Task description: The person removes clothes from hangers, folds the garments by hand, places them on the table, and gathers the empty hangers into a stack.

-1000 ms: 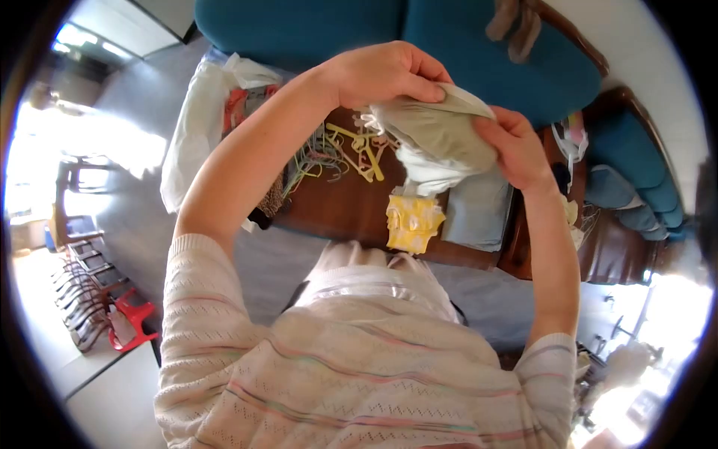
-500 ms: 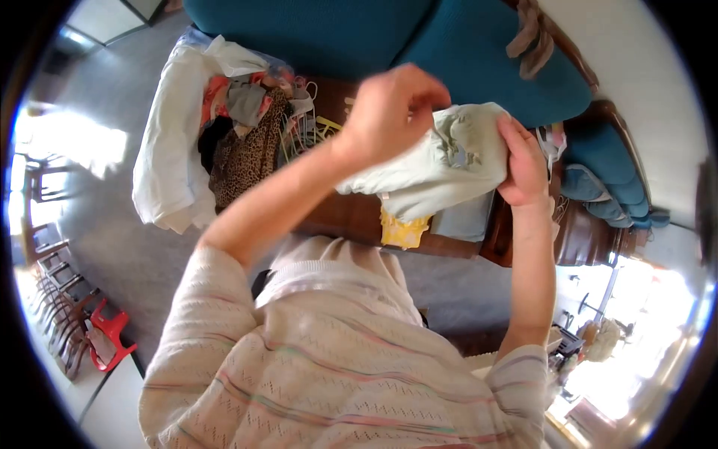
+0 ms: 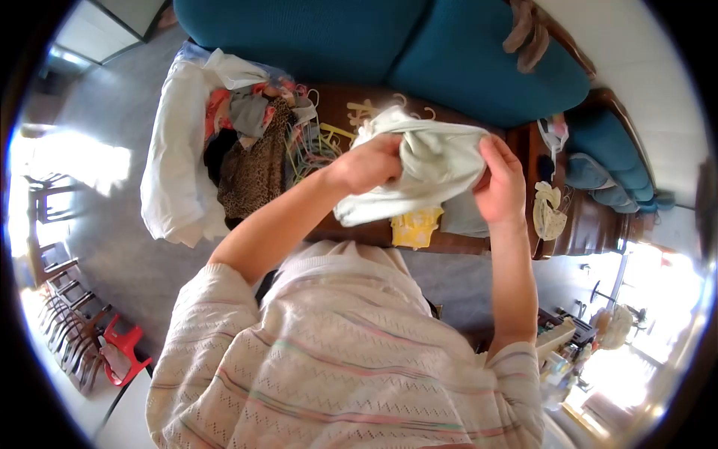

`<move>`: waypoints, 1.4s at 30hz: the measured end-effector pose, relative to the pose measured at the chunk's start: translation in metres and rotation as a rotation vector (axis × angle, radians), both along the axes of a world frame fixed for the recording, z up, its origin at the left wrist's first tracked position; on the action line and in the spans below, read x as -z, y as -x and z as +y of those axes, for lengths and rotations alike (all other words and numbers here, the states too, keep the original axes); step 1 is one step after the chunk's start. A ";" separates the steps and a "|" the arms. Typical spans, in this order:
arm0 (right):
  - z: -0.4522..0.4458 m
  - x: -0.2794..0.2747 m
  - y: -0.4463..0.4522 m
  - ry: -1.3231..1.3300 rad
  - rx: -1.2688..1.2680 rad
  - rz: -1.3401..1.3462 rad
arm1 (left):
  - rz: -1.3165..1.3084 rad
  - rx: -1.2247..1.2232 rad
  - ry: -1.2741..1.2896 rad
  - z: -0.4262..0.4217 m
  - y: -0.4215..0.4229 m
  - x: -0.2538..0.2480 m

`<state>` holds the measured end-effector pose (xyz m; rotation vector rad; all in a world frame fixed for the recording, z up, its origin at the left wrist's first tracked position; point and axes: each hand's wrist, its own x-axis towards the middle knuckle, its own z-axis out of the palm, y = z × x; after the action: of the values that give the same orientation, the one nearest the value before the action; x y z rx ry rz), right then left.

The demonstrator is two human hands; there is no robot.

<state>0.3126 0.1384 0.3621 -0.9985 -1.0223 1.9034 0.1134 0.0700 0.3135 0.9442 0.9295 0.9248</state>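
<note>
A pale, greenish-white garment [image 3: 445,168] is held up in front of me, bunched and partly folded; its exact kind is unclear. My left hand [image 3: 372,163] is closed on the cloth at its left part, with the fingertips tucked into the folds. At the upper right edge, my right hand [image 3: 499,179] pinches the fabric between thumb and fingers. Below the garment lie a yellow patterned cloth [image 3: 416,227] and a grey folded cloth [image 3: 465,215], both partly covered by it.
Behind is a wooden bench [image 3: 329,97] with teal cushions [image 3: 299,37]. Hangers [image 3: 310,146] and a leopard-print garment [image 3: 254,168] lie left, beside a large white cloth [image 3: 176,150]. A cream item [image 3: 550,213] lies right. A red stool [image 3: 123,350] stands lower left.
My left hand has come down from above the garment and now grips it. The garment's printed front has folded out of sight, and my right hand has shifted slightly left with it.
</note>
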 end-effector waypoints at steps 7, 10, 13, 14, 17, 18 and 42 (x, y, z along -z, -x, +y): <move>0.013 0.017 -0.018 0.121 -0.003 0.031 | -0.774 -0.292 0.060 -0.015 0.038 -0.012; 0.011 0.026 -0.022 0.083 -0.123 -0.010 | -0.359 -0.377 -0.082 -0.001 0.056 -0.026; 0.007 0.015 -0.023 -0.115 -0.601 -0.348 | 0.006 -0.440 -0.270 0.010 0.072 -0.045; 0.009 0.011 -0.021 -0.208 -0.809 -0.617 | 0.013 -0.465 -0.294 0.015 0.077 -0.047; 0.013 0.034 -0.031 -0.091 -0.925 -0.690 | 0.128 -0.561 -0.333 0.035 0.088 -0.058; 0.015 0.025 -0.029 -0.100 -0.942 -0.732 | 0.103 -0.571 -0.337 0.048 0.098 -0.047; 0.002 0.053 0.037 0.390 -0.042 0.397 | -0.171 -0.193 0.100 0.000 -0.031 0.048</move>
<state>0.2760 0.1406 0.3093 -0.7587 -0.4557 2.2709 0.1444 0.0697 0.2657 0.6871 0.9222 1.0943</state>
